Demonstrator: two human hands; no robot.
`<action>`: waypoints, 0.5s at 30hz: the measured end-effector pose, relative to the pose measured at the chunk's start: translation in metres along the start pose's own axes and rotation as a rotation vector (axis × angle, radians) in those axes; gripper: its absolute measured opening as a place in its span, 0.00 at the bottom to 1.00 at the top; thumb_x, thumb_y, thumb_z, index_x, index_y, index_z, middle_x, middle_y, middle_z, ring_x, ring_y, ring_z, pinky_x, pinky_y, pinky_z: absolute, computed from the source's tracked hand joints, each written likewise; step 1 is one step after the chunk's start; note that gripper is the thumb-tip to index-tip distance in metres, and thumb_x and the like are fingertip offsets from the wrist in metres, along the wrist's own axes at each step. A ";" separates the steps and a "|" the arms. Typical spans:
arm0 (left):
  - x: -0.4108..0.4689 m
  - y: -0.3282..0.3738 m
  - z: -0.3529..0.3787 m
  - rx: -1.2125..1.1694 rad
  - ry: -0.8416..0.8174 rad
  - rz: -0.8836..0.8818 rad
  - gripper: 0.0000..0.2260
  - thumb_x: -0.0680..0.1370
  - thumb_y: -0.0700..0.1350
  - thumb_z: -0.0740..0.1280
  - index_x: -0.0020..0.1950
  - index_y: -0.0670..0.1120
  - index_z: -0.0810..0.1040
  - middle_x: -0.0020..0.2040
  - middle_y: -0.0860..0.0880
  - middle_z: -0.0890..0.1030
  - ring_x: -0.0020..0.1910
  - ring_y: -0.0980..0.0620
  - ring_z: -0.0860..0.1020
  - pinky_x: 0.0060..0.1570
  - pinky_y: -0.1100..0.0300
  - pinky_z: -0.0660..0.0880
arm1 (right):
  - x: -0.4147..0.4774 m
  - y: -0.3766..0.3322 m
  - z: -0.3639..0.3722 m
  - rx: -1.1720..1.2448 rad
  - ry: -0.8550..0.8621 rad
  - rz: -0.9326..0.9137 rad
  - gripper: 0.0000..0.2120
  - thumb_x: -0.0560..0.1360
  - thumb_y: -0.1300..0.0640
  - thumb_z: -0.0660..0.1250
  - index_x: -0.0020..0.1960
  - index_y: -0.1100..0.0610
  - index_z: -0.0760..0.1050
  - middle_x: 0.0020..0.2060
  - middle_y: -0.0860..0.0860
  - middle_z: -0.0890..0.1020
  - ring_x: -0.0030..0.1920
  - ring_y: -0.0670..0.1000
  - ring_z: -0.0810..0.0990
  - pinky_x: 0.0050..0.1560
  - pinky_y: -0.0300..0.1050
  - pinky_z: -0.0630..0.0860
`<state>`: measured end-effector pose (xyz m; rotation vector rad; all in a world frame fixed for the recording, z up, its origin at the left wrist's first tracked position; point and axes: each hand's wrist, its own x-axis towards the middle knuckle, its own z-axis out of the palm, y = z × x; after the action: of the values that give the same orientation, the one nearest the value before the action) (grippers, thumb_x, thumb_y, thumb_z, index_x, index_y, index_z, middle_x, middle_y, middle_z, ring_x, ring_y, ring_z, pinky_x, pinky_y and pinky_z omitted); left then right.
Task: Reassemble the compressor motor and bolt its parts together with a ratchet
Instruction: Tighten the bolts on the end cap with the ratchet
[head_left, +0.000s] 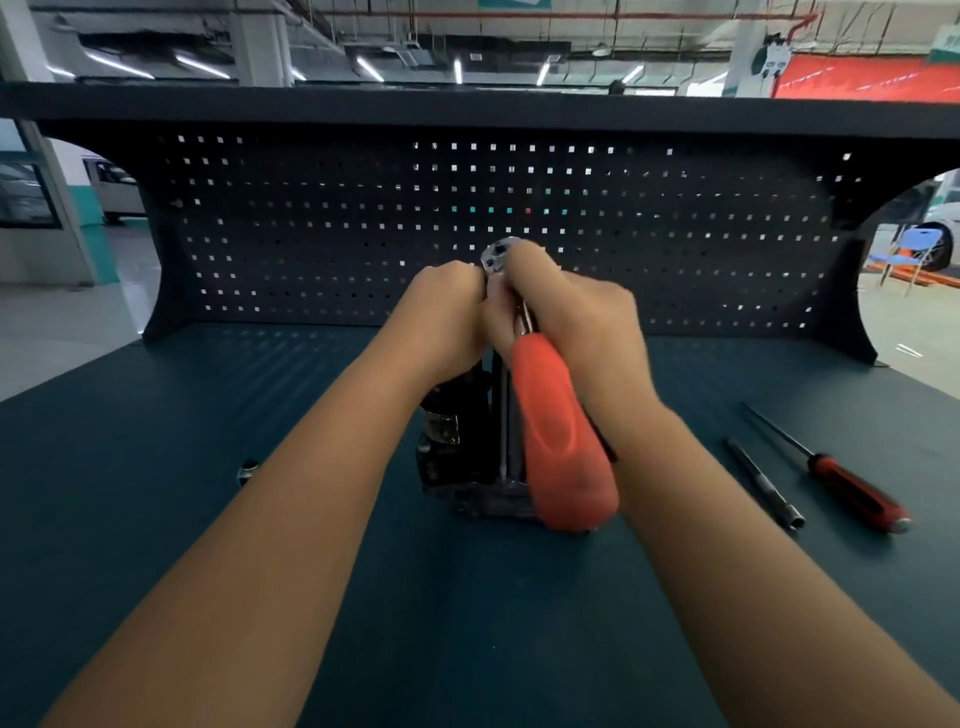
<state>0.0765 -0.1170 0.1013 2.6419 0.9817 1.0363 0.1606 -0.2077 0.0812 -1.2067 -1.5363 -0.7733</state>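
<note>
The dark teal matted table (467, 623) is carrying everything. Nearest the person, the ratchet (563, 441) with the fat orange handle is slanting down toward them, its chrome head sitting over the work. Under it, at the table's centre, the compressor motor (457, 457) is standing on end, probably so that the bolts in its top face are pointing up for the tool. It is a dark metal body with a black cylinder on its left side and a ribbed casing.

At nine o'clock from it a small chrome socket (248, 470) is lying alone. At three o'clock a slim steel extension bar (766, 486) and a red-and-black-handled screwdriver (857, 491) are lying side by side, likely parked within reach.

The right hand (576, 322) is wrapping round the ratchet's shank just below the head, seemingly steadying it on a bolt. The left hand (447, 317) is curling round the motor's top end, touching the right and apparently bracing the body.

At twelve o'clock the black perforated back panel (311, 234) is rising behind.
</note>
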 end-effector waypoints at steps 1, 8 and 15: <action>0.000 -0.001 0.002 -0.006 0.007 0.005 0.16 0.78 0.40 0.59 0.30 0.48 0.64 0.29 0.50 0.69 0.28 0.53 0.66 0.23 0.67 0.61 | -0.002 -0.003 0.002 0.035 0.037 0.071 0.17 0.71 0.64 0.65 0.37 0.48 0.59 0.23 0.47 0.65 0.25 0.48 0.65 0.23 0.47 0.65; -0.003 0.001 0.002 -0.197 -0.005 0.012 0.28 0.80 0.61 0.52 0.33 0.40 0.74 0.28 0.54 0.74 0.23 0.64 0.70 0.23 0.71 0.64 | 0.014 0.008 -0.014 0.768 0.283 0.577 0.14 0.78 0.63 0.60 0.34 0.55 0.63 0.20 0.50 0.75 0.21 0.49 0.75 0.22 0.35 0.67; -0.003 -0.006 0.000 -0.256 -0.082 -0.007 0.34 0.77 0.65 0.49 0.52 0.35 0.78 0.54 0.54 0.83 0.42 0.60 0.79 0.39 0.66 0.69 | 0.008 0.009 -0.016 0.898 0.297 0.556 0.14 0.77 0.61 0.59 0.33 0.53 0.65 0.21 0.53 0.76 0.21 0.50 0.75 0.20 0.33 0.65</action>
<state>0.0711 -0.1140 0.0977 2.4488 0.7841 0.9719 0.1741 -0.2167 0.0930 -0.7166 -1.0170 0.1269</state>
